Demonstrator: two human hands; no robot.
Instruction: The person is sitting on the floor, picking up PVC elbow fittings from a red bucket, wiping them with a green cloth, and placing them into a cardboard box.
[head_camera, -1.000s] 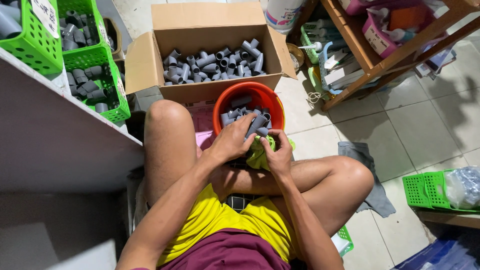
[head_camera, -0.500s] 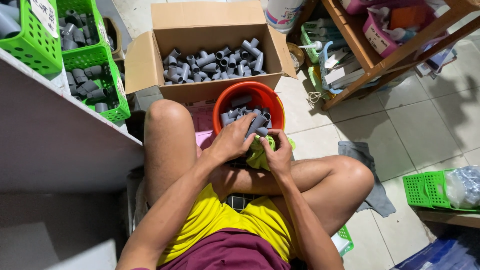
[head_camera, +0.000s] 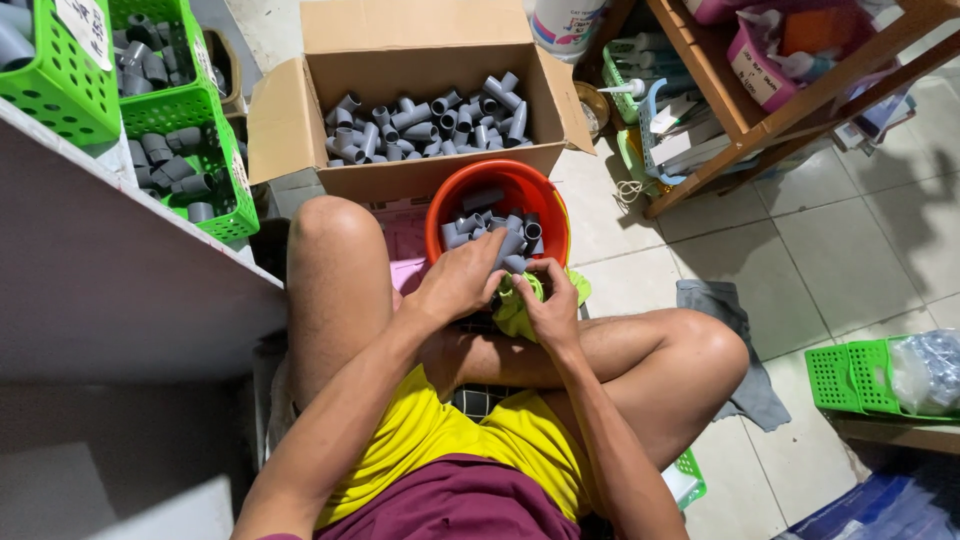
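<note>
So, where things stand right now, sitting cross-legged on the floor:

Left hand: fingers curled around a grey pipe fitting, held right at the near rim of the orange bucket.

Right hand: pinched on a yellow-green rag, pressed up against that same fitting.

Done so far: can't really tell; I'd guess the bucket pile is one stage and the cardboard box full of grey fittings another.

Left to do: plenty, judging by both piles.

Surface: pale shelf board on my left, carrying green baskets of more fittings.

Room: tiled floor, wooden rack of clutter, grey cloth by my knee, another green basket further right.
</note>
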